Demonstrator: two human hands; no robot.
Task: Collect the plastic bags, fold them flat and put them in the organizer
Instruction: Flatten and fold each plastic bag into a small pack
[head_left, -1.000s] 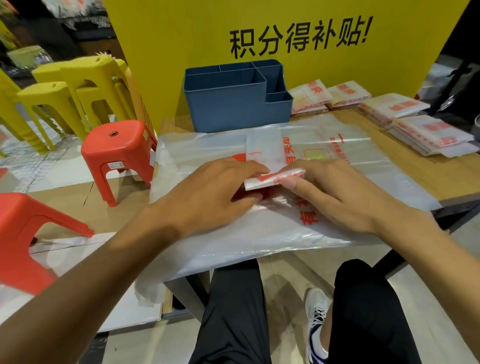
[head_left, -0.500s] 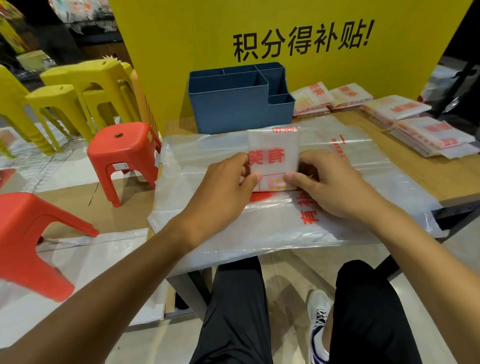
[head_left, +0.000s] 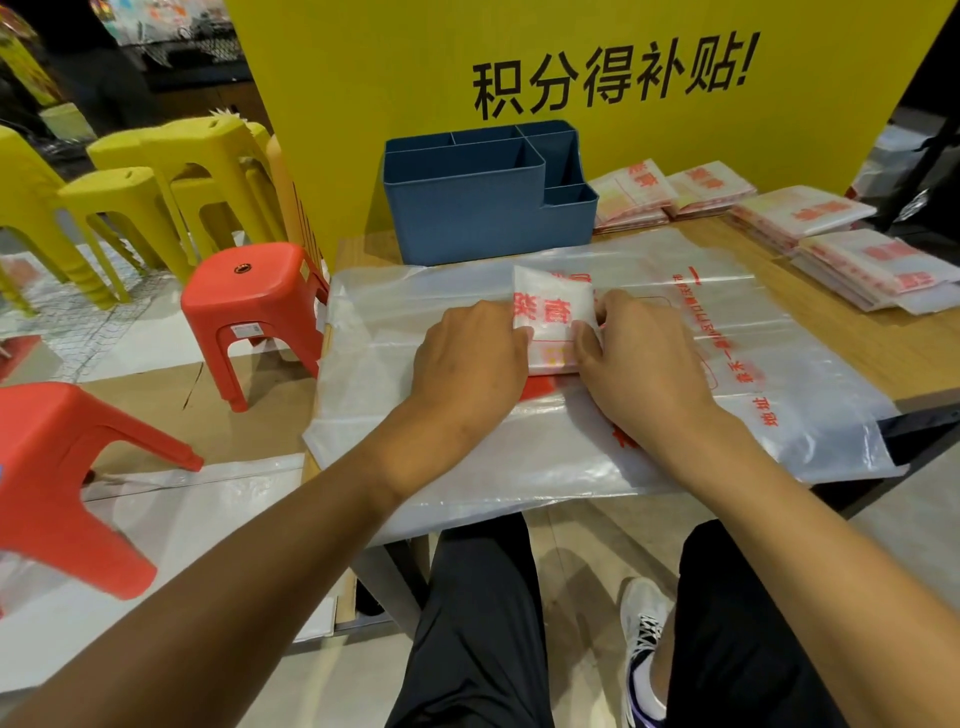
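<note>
hands (head_left: 550, 358) on folded bag (head_left: 553, 312)

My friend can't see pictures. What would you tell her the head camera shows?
Two hands, left hand and right hand, pinch a small folded plastic bag from both sides over a big clear bag spread on a wooden table. Behind it stands a blue organizer, with piles of folded bags to the right.

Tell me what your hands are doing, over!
Left hand and right hand both pinch the small folded white plastic bag with red print. Blue plastic compartment organizer behind it, open. Nothing blocking.
</note>
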